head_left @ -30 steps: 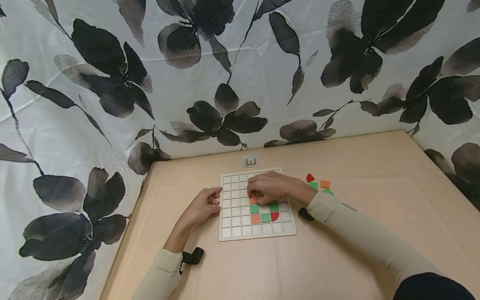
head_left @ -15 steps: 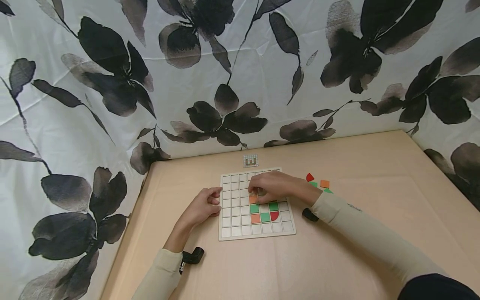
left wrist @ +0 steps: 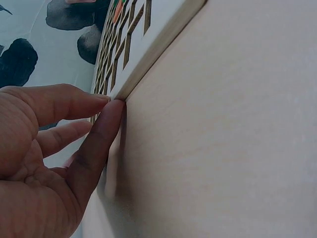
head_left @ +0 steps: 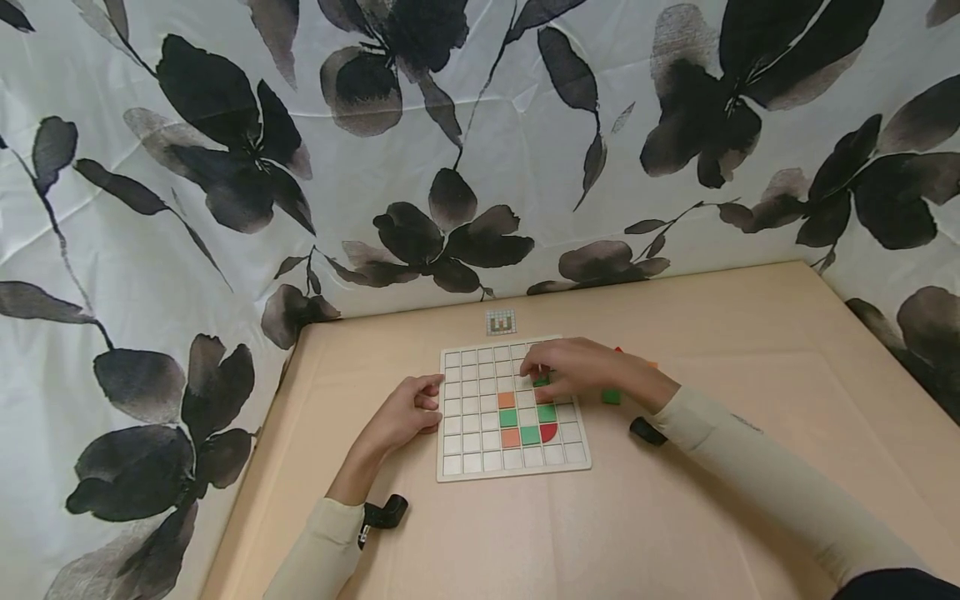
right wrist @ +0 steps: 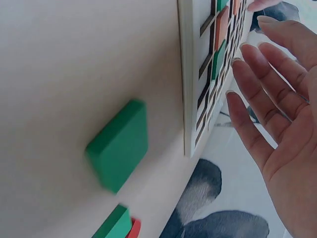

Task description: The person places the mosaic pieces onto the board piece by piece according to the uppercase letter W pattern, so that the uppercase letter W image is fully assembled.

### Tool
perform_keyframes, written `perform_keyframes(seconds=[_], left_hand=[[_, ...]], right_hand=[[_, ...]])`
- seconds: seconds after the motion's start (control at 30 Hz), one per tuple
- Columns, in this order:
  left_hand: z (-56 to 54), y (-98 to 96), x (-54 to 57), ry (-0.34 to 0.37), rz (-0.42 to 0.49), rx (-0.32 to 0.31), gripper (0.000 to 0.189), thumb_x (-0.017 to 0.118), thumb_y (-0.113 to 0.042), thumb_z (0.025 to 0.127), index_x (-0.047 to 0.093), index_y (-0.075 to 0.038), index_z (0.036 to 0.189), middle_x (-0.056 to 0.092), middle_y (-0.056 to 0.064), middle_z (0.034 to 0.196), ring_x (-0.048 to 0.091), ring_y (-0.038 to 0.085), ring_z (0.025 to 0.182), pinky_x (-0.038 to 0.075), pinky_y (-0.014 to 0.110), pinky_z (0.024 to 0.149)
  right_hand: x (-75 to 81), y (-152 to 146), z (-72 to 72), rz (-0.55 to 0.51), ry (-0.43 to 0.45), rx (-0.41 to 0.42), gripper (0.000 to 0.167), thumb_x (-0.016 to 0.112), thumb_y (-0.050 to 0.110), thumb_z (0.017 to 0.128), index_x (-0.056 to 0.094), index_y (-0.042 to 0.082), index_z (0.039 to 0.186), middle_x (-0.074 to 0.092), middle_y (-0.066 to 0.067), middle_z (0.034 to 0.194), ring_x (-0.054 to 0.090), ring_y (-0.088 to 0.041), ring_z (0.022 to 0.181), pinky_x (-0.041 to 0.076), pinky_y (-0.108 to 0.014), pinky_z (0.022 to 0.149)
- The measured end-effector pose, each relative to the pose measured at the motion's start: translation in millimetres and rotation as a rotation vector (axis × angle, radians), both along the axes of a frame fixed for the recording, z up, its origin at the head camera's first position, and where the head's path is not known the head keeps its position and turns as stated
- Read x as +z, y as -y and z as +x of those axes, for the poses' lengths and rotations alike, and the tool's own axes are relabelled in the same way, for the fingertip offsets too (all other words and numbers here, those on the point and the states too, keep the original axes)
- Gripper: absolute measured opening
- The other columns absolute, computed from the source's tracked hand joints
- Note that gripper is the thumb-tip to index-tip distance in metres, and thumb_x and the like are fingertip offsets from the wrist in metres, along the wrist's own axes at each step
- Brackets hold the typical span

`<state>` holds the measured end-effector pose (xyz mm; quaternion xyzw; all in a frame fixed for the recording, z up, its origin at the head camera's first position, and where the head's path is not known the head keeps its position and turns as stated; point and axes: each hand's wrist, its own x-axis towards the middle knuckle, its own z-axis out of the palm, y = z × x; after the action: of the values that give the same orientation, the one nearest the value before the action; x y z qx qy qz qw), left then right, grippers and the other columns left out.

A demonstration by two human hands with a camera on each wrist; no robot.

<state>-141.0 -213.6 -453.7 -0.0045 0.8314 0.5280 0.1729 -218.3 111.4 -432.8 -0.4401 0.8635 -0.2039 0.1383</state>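
Observation:
A white gridded board (head_left: 459, 442) lies on the table with orange, green and red tiles in some cells. Its left edge is pinched by my left hand (head_left: 401, 412); thumb and index fingertip meet at the rim in the left wrist view. My right hand (head_left: 577, 367) hovers over the board's right part, fingers loosely spread and holding nothing in the right wrist view. A green tile (head_left: 542, 380) shows beneath its fingers. Left of them sits an orange square (head_left: 507, 399), above a green square (head_left: 508, 417). A red rounded tile (head_left: 549, 432) lies lower right.
Just right of the board, a loose green square (right wrist: 121, 146) lies on the table. Close by are another green piece (right wrist: 110, 225) and a red piece (right wrist: 133, 229). A small patterned card (head_left: 501, 322) lies behind the board. Floral fabric (head_left: 585, 192) hangs behind the table.
My right hand has moved right across the board, uncovering the upper orange square and a green tile. The loose green square has come into sight under the right wrist. The left hand has stayed put.

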Motion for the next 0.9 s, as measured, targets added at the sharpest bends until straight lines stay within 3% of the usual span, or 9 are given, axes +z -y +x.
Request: perform_keyframes(seconds=[0.9], left_hand=[[0.5, -0.1, -0.9, 0.001, 0.013, 0.007, 0.069, 0.065, 0.017, 0.086, 0.047, -0.002, 0.150, 0.044, 0.014, 0.117, 0.047, 0.021, 0.094, 0.058, 0.031, 0.067]], right_hand=[[5.0, -77, 7.2, -0.002, 0.025, -0.167, 0.029, 0.078, 0.019, 0.089, 0.072, 0.017, 0.117, 0.067, 0.007, 0.112, 0.061, -0.015, 0.097, 0.053, -0.039, 0.087]])
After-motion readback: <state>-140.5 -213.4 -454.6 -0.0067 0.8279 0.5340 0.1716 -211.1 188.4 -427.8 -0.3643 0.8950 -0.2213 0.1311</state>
